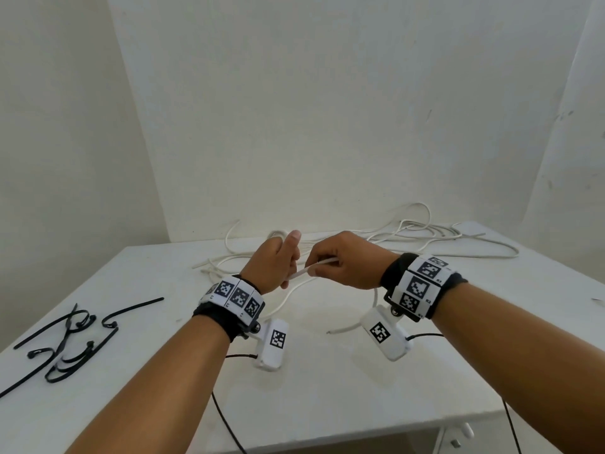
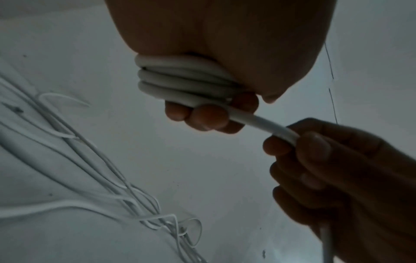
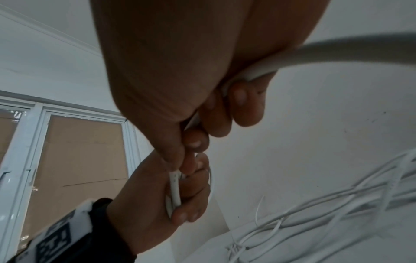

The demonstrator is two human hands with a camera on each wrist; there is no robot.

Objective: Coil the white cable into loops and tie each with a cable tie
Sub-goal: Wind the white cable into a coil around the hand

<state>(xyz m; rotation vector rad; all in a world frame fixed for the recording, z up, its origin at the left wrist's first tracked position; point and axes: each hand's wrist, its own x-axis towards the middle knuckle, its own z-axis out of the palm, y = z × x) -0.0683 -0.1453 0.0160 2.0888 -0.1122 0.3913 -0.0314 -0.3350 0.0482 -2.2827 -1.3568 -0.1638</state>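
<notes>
Head view: over the flat white table [image 1: 327, 388] the left hand [image 1: 273, 265] is curled around a small coil of the thin white plastic-sheathed cable [image 1: 322, 263], thumb raised. The right hand [image 1: 343, 260] pinches the same cable just beside it, so a short straight stretch spans the two hands. From the right hand the cable drops to the table, its cut end lying near the middle. The remaining length sprawls in a loose tangle along the far edge against the wall. A cluster of black plastic cable ties [image 1: 70, 339] lies near the table's left edge, well apart from the hands. Both wrists wear black bands with white blocks of square black-and-white marker patterns; no readable writing. The near half of the table is open surface.

Left wrist view: three or four turns of cable [image 2: 180, 78] wrap the curled fingers [image 2: 207, 117] of the left hand, and the right hand [image 2: 337, 169] grips the strand leaving them.

Right wrist view: the right hand's fingers [image 3: 243, 106] close on the cable [image 3: 326, 53]; below, the left hand [image 3: 157, 204] clasps its coil. A white-framed window shows at the left.
</notes>
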